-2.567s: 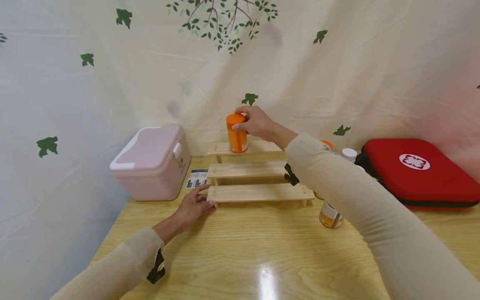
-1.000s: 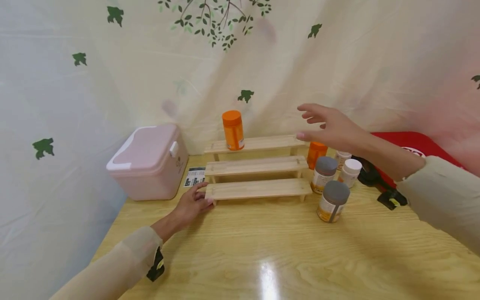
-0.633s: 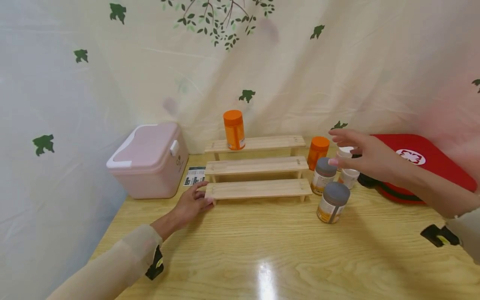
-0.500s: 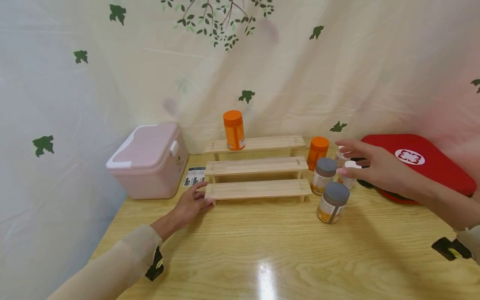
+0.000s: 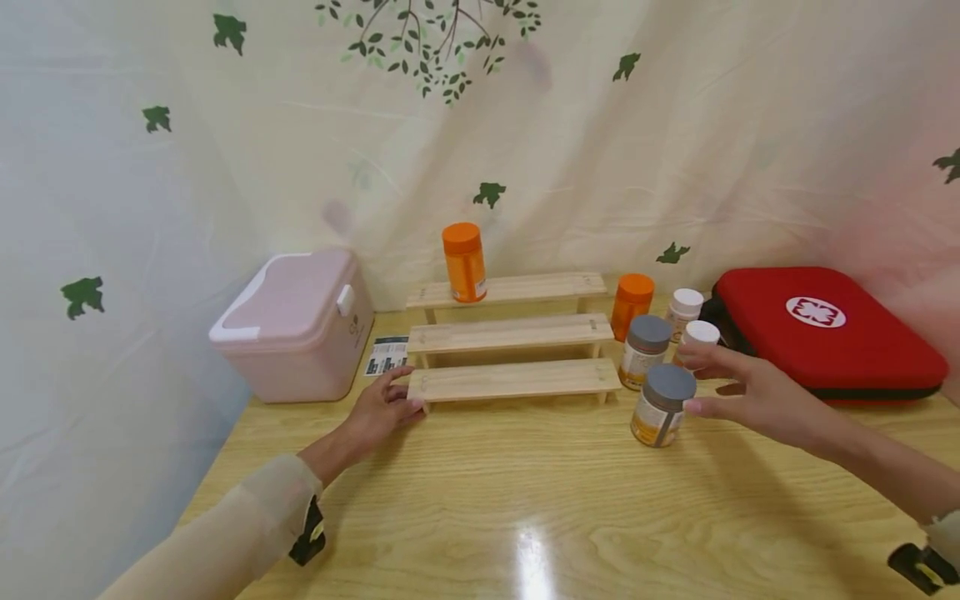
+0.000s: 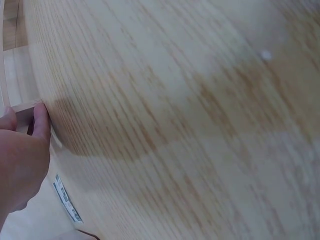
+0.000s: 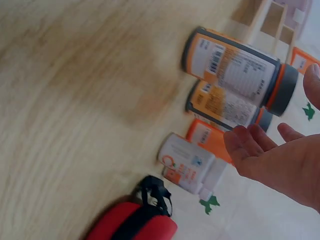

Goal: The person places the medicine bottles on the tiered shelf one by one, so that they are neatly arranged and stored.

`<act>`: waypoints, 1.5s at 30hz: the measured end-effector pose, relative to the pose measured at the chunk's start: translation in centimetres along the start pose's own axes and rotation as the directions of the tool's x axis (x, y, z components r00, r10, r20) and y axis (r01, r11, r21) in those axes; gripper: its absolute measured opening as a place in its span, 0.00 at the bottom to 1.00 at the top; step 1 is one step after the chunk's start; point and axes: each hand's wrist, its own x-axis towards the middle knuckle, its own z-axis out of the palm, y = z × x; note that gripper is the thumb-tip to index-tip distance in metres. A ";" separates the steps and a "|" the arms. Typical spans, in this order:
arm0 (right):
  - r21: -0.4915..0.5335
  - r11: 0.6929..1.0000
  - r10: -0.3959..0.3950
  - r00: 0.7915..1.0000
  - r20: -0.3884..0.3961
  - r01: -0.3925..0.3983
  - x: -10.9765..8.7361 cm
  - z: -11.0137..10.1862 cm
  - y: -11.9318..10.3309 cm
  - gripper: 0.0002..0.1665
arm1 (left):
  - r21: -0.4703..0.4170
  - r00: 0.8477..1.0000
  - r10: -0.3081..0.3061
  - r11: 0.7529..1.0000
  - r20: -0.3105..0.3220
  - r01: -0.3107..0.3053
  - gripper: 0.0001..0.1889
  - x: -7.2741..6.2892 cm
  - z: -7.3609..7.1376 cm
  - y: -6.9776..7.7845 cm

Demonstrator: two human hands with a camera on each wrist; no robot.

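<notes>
A wooden three-step shelf stands at the back of the table, with an orange bottle upright on its top step. My left hand rests on the table, its fingertips against the left end of the lowest step. My right hand is spread open just right of the nearest grey-lidded jar; its fingers hold nothing. Behind it stand a second grey-lidded jar, an orange-lidded bottle and two white-capped bottles.
A red first-aid case lies at the right behind the jars. A pink lidded box sits at the left, with a printed card beside it. A leaf-patterned curtain hangs close behind everything.
My right hand let go of the orange bottle on the top step, swung right and came down beside the nearest grey-lidded jar. The left hand stayed put.
</notes>
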 end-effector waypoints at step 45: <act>0.181 0.982 0.057 0.998 0.020 -0.059 0.2 1.1 -0.3 0.40 | -0.003 1.000 0.017 1.000 0.006 -0.017 0.31 0.1 -0.1 -0.3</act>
